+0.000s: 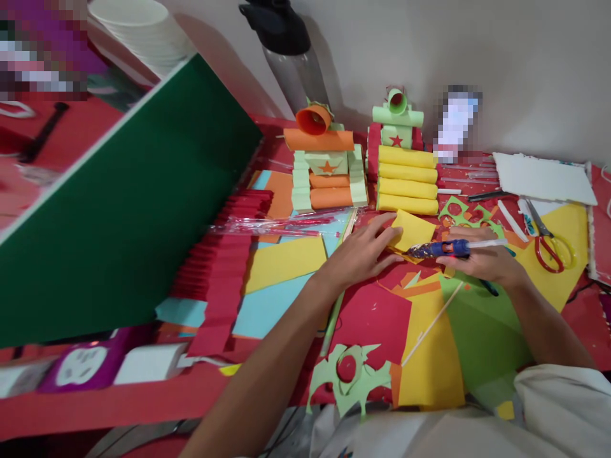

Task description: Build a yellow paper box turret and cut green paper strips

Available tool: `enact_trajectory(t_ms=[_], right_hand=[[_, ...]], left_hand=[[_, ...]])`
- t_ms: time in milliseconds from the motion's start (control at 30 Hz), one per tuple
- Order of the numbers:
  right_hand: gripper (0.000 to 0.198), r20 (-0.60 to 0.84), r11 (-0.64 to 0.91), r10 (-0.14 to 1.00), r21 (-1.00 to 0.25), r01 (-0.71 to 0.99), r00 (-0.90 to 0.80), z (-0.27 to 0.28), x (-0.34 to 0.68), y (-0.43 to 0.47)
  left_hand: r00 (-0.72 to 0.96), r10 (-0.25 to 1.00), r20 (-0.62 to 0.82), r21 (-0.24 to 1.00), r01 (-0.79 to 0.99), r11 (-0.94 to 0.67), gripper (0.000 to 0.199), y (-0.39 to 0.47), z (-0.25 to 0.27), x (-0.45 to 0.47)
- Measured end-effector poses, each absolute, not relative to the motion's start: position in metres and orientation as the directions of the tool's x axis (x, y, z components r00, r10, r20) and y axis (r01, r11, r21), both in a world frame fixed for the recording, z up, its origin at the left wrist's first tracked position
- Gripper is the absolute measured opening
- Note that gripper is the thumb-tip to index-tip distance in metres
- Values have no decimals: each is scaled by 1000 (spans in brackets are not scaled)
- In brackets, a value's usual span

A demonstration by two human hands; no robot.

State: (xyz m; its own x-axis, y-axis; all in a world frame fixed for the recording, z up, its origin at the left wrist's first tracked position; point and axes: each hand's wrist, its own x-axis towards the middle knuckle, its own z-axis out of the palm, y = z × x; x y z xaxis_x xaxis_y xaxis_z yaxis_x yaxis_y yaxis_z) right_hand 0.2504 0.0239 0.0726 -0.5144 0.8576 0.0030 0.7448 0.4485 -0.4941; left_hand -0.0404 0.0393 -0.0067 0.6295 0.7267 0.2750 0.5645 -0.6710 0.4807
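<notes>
My left hand pinches a folded yellow piece of paper near the middle of the table. A blue hot glue gun, with a pale glue stick out of its back, is gripped in my right hand. Its nozzle points left and meets the lower edge of the yellow paper, close to my left fingertips. Just behind stand two paper models made of rolled tubes, one orange and pale green, the other with yellow rolls and a red star.
A dark green board leans across the left side. Behind are a bottle, stacked white cups and a phone. Scissors lie at the right. Coloured sheets and a cut green scrap cover the front.
</notes>
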Motion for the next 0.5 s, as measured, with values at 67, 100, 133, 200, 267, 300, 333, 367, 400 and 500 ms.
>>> enact_trajectory(t_ms=[67,100,133,200,267,300,333,367,400,500], right_hand=[[37,6,454,857,-484,748,-516,74,250,25],[38,12,457,857,-479,749,-515,75,250,25],[38,15,457,859,-474,753,-511,76,250,26],[40,20,446,869,-466,765,-494,76,250,27],[42,27,433,880,-460,775,-475,75,251,28],[42,30,429,883,-459,778,-469,74,251,28],[43,32,428,884,-459,779,-467,73,252,28],[44,31,428,883,-462,777,-468,73,252,28],[44,27,426,883,-466,775,-469,72,251,28],[45,23,421,882,-488,765,-471,71,251,28]], left_hand=[[630,726,276,485,561,-671,48,40,-7,-40],[632,724,277,481,561,-674,48,40,-8,-40],[633,723,277,475,564,-676,48,40,-8,-40],[634,722,276,467,569,-677,48,40,-8,-40],[633,726,270,469,571,-673,49,40,-8,-40],[632,728,267,474,571,-670,49,40,-8,-40],[631,729,264,480,570,-667,50,40,-8,-40],[629,732,262,485,570,-664,50,40,-8,-40],[627,733,263,488,569,-661,49,40,-9,-40],[620,736,274,491,568,-661,49,40,-10,-40]])
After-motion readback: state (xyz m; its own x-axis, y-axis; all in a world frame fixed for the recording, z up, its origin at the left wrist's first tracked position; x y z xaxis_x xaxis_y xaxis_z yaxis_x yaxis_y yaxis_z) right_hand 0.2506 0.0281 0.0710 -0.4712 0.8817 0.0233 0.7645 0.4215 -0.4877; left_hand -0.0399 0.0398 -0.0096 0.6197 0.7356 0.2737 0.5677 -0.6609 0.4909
